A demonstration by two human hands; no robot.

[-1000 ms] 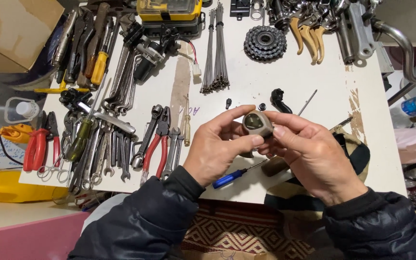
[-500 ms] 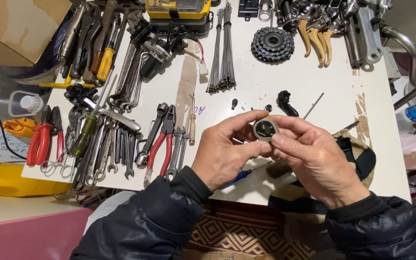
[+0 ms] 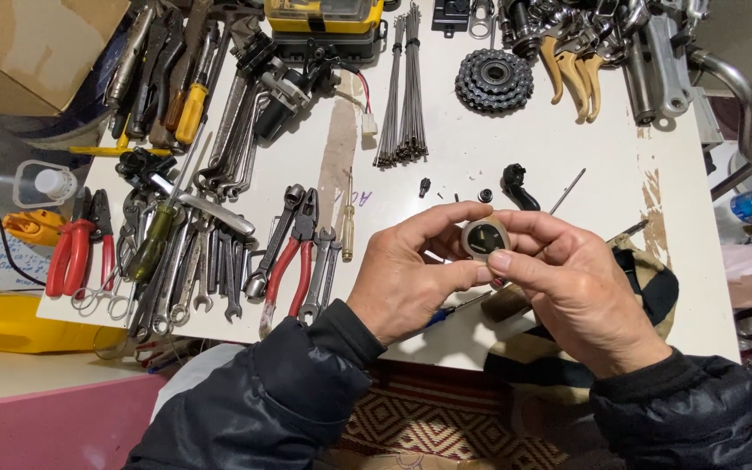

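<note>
**A:** Right at the near edge of the white table, both hands meet over a small round part. Left hand curled shut around its left side, thumb and forefinger pinching the rim. Right hand clamped on from the other side, thumb pressed along the lower edge. Looks like a tan ring with a dark centre, held up off the tabletop, face toward the camera.

**B:** Anything under the hands?

**A:** Yep, a blue-handled tool poking out below the left palm, mostly hidden. Just left of the left wrist, red-handled pliers lying next to a row of spanners. Further left, near the table edge, red snips.

**B:** And past the fingers?

**A:** Just beyond the part, a black curved piece plus a few tiny dark bits, too small to tell apart. Thin metal rod lying slanted beside that. Middle of the table, a bundle of spokes running straight away from the camera. To their right, a toothed cog cluster. Far edge: a yellow and black case, and a pile of brake levers at the far right corner. Off the table on the left, a yellow tub.
</note>
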